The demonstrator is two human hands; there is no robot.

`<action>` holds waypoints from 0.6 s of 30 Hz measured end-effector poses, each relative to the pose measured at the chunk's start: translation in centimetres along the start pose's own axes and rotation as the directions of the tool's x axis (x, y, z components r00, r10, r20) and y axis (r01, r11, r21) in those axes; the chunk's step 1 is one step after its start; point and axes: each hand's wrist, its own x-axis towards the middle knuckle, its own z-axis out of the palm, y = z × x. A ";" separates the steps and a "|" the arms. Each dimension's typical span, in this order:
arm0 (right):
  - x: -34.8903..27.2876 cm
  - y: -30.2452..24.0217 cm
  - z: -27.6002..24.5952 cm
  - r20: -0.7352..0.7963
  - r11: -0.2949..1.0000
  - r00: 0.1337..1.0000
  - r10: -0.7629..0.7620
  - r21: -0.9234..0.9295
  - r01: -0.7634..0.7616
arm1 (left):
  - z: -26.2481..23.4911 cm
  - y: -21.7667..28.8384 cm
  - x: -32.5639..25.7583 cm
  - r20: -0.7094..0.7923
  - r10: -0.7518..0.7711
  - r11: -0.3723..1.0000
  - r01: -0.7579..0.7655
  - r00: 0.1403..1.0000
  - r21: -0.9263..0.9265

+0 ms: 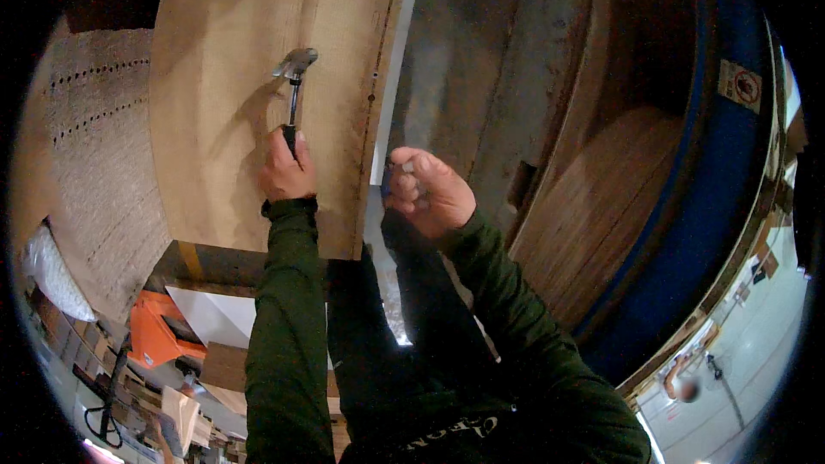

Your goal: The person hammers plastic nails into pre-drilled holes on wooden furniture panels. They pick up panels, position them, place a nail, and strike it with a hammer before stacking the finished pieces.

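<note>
My left hand (289,174) is wrapped round the black grip of a hammer (293,101) with a metal shaft. Its head is raised over a pale wooden board (335,0), and a shadow falls on the wood beside it. Several small dark holes run along the board's right edge. Just right of that edge is my right hand (440,193), its fingers curled closed. Small greyish bits show between the fingers, too indistinct to name.
Stacked panels with rows of holes (103,163) stand left of the board. Below them are a white wrapped bundle (56,275) and an orange piece of equipment (155,331). Brown panels (593,180) and a blue beam (662,232) lie right. A person (685,385) is far off.
</note>
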 end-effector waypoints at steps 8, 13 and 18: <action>0.3 0.3 1.7 -0.131 0.991 0.991 -0.010 -0.133 -0.007 | 0.0 0.6 0.0 -0.047 0.023 0.999 -0.021 0.999 0.042; 0.8 0.6 0.8 -0.194 0.995 0.980 -0.035 -0.094 0.017 | 0.2 0.0 -0.1 -0.002 -0.025 1.000 0.025 1.000 -0.014; 1.1 0.3 0.4 -0.182 0.997 0.983 -0.032 -0.071 0.019 | -0.1 1.1 0.1 0.082 -0.064 0.998 0.064 0.995 0.005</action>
